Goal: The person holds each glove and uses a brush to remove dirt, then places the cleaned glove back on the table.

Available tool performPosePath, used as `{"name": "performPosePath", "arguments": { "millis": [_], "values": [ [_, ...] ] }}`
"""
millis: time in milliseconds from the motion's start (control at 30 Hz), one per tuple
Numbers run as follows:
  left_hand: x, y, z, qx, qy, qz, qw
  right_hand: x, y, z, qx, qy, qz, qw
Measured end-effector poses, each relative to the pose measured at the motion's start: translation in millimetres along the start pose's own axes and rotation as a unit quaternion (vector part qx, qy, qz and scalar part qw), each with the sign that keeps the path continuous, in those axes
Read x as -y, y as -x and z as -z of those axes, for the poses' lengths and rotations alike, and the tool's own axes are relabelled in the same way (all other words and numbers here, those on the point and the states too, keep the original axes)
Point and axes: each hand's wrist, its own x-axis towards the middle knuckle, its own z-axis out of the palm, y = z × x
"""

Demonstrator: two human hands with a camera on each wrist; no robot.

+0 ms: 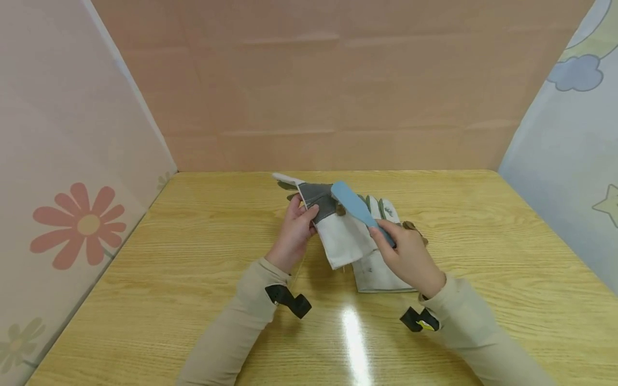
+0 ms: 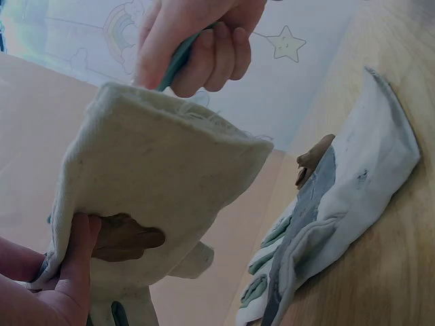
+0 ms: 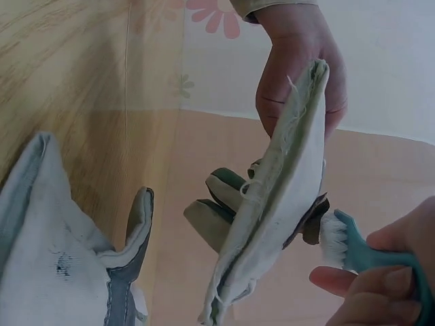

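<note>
My left hand [image 1: 296, 229] pinches the side of a white work glove [image 1: 345, 238] with a grey patch, holding it up off the table. The glove's frayed cuff hangs toward me, and its brown thumb patch [image 2: 126, 238] shows in the left wrist view. In my right hand [image 1: 410, 256] is a blue-handled brush [image 1: 354, 205], gripped by the handle. Its white bristles [image 3: 333, 239] face the glove, right beside the brown thumb in the right wrist view. A second matching glove [image 1: 381, 274] lies on the table beneath my right hand, partly hidden by it.
The wood-grain table [image 1: 193, 279] has a glare spot near its front. A pinkish-brown panel [image 1: 338, 96] stands behind it. Walls with flower [image 1: 88, 225] and cloud [image 1: 576, 73] drawings rise at the left and right.
</note>
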Motion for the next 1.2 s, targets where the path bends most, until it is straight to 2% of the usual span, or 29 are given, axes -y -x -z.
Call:
{"name": "performPosePath", "arguments": {
  "millis": [200, 500, 600, 800, 967, 1200],
  "values": [
    [-5.1, -1.8, 2.8, -0.020, 0.013, 0.001, 0.9997, 2, -0.6, 7, 0.039, 0.003, -0.040, 0.9984],
    [-6.5, -2.3, 4.0, -0.029, 0.009, 0.004, 0.9995, 2, -2.1, 13, 0.067, 0.015, -0.046, 0.9966],
    [-5.7, -2.7, 3.7, -0.031, 0.010, 0.009, 0.9994, 4, -2.4, 15, 0.060, 0.014, -0.043, 0.9972],
    [-1.0, -1.9, 1.5, -0.020, -0.009, 0.023, 0.9995, 6, -0.1, 10, 0.015, -0.006, -0.017, 0.9997],
    [0.7, -0.6, 0.1, -0.010, -0.008, 0.019, 0.9997, 7, 1.3, 5, 0.027, -0.005, -0.004, 0.9996],
    [-3.7, -4.2, 3.0, -0.041, 0.009, 0.006, 0.9991, 7, 0.8, 9, 0.036, 0.006, -0.015, 0.9992]
  ]
}}
